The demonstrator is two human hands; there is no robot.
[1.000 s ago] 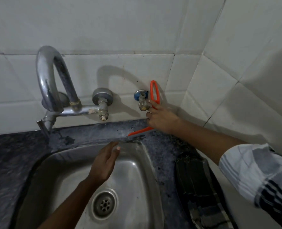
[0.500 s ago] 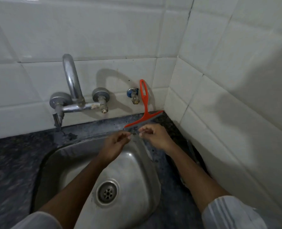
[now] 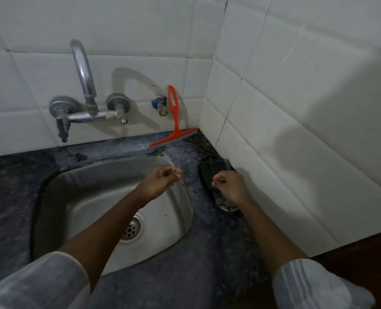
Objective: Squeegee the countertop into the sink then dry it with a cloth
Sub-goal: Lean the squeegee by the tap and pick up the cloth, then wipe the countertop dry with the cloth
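An orange squeegee (image 3: 175,130) stands in the back corner, its blade on the dark countertop (image 3: 207,259) and its looped handle leaning on the tiled wall. No hand touches it. My left hand (image 3: 160,181) hovers over the right rim of the steel sink (image 3: 73,197), fingers curled with nothing visible in them. My right hand (image 3: 229,186) is over a dark crumpled cloth (image 3: 214,168) lying on the counter by the right wall; its fingers are curled too, and I cannot tell whether it touches the cloth.
A chrome tap (image 3: 84,85) with two knobs is on the back wall above the sink, and a small blue valve (image 3: 159,103) sits beside the squeegee handle. White tiled walls meet in the corner at the right. The sink drain (image 3: 130,229) lies under my left forearm.
My right hand let go of the squeegee, leaving it leaning in the corner. Both hands drew back towards me and apart, the right one now over the dark cloth.
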